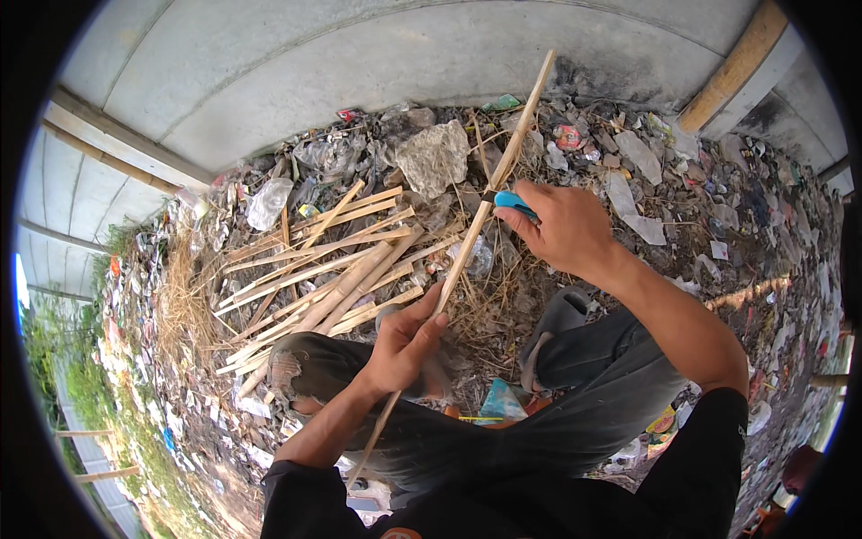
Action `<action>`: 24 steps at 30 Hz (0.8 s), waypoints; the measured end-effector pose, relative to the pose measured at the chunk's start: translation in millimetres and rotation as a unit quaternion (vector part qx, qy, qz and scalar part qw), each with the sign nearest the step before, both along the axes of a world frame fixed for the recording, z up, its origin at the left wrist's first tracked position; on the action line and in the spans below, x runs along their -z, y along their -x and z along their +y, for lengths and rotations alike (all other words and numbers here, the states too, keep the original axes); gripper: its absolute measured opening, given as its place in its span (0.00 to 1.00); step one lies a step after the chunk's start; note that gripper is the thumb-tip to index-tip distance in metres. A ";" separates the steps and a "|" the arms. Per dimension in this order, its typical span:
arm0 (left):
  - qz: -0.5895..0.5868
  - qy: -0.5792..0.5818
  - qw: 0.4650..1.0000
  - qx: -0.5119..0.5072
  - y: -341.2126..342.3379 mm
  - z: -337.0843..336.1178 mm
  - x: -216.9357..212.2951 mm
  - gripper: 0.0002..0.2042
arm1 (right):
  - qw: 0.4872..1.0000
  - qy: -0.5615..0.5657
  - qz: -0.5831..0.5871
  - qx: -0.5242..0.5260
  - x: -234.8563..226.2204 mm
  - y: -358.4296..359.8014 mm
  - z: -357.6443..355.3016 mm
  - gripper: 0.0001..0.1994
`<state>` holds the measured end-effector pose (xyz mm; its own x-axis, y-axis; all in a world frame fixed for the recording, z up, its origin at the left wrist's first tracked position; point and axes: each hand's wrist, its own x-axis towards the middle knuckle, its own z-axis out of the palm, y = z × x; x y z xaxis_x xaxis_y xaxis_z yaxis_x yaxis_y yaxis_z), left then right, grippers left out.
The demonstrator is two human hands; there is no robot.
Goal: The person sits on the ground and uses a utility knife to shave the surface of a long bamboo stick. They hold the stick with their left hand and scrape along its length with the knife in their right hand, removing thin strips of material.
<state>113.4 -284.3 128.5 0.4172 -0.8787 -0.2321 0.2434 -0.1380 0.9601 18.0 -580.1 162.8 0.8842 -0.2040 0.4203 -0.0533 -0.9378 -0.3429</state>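
We hold a long thin bamboo strip (489, 199) slanted in front of us, its far end pointing up toward the grey concrete wall (359, 63) and its near end passing down beside our knee. Our left hand (406, 346) is closed around the lower part of the strip, fingers wrapped and thumb on top; we judge that this grip keeps the strip steady and at a fixed angle. Our right hand (564, 229) is higher on the strip, fingers curled around the blue handle of a small knife (514, 201), and the tool meets the strip just at this place. The blade itself is too small for us to see clearly. With one hand below and one hand at the tool, the strip is supported on both sides of the working point, so it probably bends less.

Just left of the strip lies a loose pile of split bamboo pieces (319, 269), near enough for the left hand to reach. Our knees in dark trousers (575, 395) are bent below the hands; we seem to sit low. Around us the ground is covered with litter and dry grass (682, 180).
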 end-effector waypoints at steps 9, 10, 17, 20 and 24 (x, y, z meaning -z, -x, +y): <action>-0.016 0.004 1.000 0.012 0.8 -3.1 3.1 0.28 | 0.982 -0.148 -0.102 -0.057 1.9 -2.3 -10.7 0.17; -0.016 0.002 1.000 0.013 1.0 -2.5 4.6 0.28 | 0.979 -0.145 -0.120 -0.074 6.0 -4.4 -13.3 0.17; -0.067 -0.021 0.997 0.026 2.3 -5.3 1.7 0.29 | 0.980 -0.177 -0.049 -0.078 10.1 -7.0 -23.8 0.14; -0.063 -0.021 0.997 0.043 2.4 -6.8 -1.2 0.30 | 0.946 -0.325 -0.010 -0.008 6.2 -8.1 -28.7 0.14; -0.056 -0.039 0.996 0.065 2.5 -8.9 -8.7 0.31 | 0.772 -0.625 -0.117 0.002 4.8 -6.2 -62.6 0.17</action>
<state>110.9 -293.2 137.2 0.3279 -0.9080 -0.2607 0.1111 -0.2370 0.9651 24.2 -642.7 158.1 0.8121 -0.5820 0.0417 0.1453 0.1324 -0.9805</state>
